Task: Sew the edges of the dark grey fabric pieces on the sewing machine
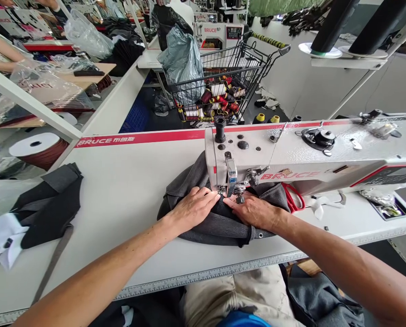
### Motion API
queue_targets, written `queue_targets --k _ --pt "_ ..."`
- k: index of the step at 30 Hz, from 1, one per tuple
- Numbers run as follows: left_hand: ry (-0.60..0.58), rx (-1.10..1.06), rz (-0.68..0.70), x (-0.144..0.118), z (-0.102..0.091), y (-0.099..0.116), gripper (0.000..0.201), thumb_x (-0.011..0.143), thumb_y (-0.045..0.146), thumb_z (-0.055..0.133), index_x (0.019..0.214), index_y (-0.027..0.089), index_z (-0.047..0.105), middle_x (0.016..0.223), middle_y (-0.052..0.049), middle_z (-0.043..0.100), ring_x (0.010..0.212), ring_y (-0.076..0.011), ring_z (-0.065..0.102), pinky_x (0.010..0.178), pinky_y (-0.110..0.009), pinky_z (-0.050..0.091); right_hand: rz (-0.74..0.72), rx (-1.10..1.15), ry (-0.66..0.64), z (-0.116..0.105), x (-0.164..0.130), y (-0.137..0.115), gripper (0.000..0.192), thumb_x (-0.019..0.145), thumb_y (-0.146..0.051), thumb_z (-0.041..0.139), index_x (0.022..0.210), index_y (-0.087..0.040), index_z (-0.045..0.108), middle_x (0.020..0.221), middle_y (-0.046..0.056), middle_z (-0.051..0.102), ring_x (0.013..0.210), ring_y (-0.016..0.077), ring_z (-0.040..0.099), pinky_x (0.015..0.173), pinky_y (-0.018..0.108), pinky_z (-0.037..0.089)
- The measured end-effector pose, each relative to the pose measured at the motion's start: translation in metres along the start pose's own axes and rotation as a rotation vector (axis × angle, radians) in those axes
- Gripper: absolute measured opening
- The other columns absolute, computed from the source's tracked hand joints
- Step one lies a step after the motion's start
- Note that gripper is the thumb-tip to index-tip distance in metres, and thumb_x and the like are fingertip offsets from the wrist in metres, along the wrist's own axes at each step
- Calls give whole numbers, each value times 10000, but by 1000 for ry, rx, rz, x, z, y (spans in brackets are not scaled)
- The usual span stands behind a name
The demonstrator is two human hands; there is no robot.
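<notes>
Head view: left hand (192, 210) and right hand (253, 211) press flat, fingertips nearly meeting, on grey fabric (219, 227) before the presser foot (230, 187); best fed evenly.

- Cloth (219, 222) under needle: dark grey.
- Sewing machine (311, 152): white, red lettering and red stripe.
- Tabletop (128, 181): pale grey, red band along far edge.
- Scissors (293, 197): red handles.
- Cart (230, 77): black wire; thread spools (219, 97) red, white, maroon.
- Bag (182, 59): grey-blue.

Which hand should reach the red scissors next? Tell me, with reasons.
Right hand, probably: the red scissors lie just beyond it on the table, while the left hand sits farther away on the grey fabric.
</notes>
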State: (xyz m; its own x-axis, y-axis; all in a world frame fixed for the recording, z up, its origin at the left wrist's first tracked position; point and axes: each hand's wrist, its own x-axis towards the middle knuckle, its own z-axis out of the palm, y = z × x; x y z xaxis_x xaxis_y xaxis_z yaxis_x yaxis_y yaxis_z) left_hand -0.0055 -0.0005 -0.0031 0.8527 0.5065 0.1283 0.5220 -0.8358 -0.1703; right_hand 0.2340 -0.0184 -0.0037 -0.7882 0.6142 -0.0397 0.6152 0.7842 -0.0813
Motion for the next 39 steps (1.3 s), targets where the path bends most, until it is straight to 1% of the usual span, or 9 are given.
queue_targets --k 5,9,13,18,22,27,31,36,39 --pt "-14 22 -4 0 2 -2 335 961 119 385 1250 141 554 992 -86 626 925 -187 524 792 -331 351 12 23 -11 2 1 1 387 961 -118 404 1341 -115 476 1057 135 679 919 215 648 845 344 508" --pt "8 40 5 1 3 -4 337 965 113 370 1242 130 561 967 -86 629 922 -189 521 787 -331 343 7 -10 -2 3 2 1 381 961 -124 413 1335 -104 480 1095 151 663 1004 227 630 901 357 490" --pt "3 29 11 1 3 -5 341 949 98 395 1243 131 566 967 -92 631 923 -194 525 778 -329 353 22 -20 16 2 3 1 381 948 -129 449 1327 -113 490 1094 138 661 1090 230 596 934 355 477" --pt "-2 30 8 2 2 -5 350 947 97 393 1252 135 561 973 -94 630 924 -196 526 771 -331 360 -2 5 40 1 4 2 379 937 -123 468 1314 -92 502 1140 158 645 1136 236 568 974 373 457" --pt "2 24 -4 3 1 -5 348 953 101 379 1246 141 563 973 -89 630 936 -197 521 774 -332 356 -3 0 51 0 6 3 333 939 -131 461 1259 -113 550 1154 143 642 1145 230 564 973 373 462" --pt "5 20 -13 4 2 -6 342 965 105 359 1223 151 578 972 -81 630 921 -189 517 774 -332 349 -10 -15 52 0 8 5 280 954 -154 453 1198 -97 578 1173 161 635 1120 232 581 972 375 465" --pt "9 11 -12 4 4 -8 338 971 113 357 1222 154 580 967 -76 630 919 -185 509 780 -340 343 -7 -25 48 3 9 7 294 945 -164 481 1219 -103 569 1152 159 639 1111 242 581 970 390 465" --pt "39 -13 -10 4 7 -11 328 973 111 359 1181 174 604 922 -56 628 892 -177 516 789 -345 339 12 -5 33 9 11 11 249 935 -158 490 1154 -109 599 1117 153 646 1024 230 610 947 388 481" --pt "58 -33 -9 5 10 -14 332 969 101 356 1156 181 619 897 -47 626 895 -176 525 803 -344 342 5 24 51 11 12 13 279 931 -148 492 1195 -109 572 1114 146 641 1022 219 605 951 387 479"
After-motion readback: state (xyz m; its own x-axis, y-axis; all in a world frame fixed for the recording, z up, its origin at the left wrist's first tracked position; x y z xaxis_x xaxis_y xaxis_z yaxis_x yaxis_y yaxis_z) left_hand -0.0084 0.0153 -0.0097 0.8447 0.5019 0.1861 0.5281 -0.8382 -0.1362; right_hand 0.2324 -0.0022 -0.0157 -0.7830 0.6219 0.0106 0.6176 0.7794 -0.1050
